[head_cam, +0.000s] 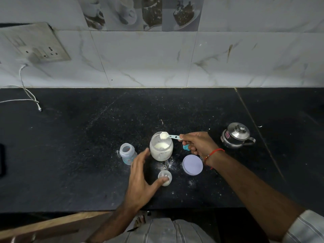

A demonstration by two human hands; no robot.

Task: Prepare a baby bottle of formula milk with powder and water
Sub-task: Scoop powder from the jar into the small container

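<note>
Left hand [140,174] spread, released, just left of jar [161,147]. Right hand [196,142] pinches scoop [169,136], heaped, over jar mouth. Bottle [127,153] left of jar, open, apparently no powder yet; water step remains.

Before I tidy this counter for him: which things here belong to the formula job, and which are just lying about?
For the job: powder jar, scoop in the right hand, baby bottle, bottle cap, jar lid, steel kettle, likely for water.

Lying about: charger cable, wall socket.
</note>
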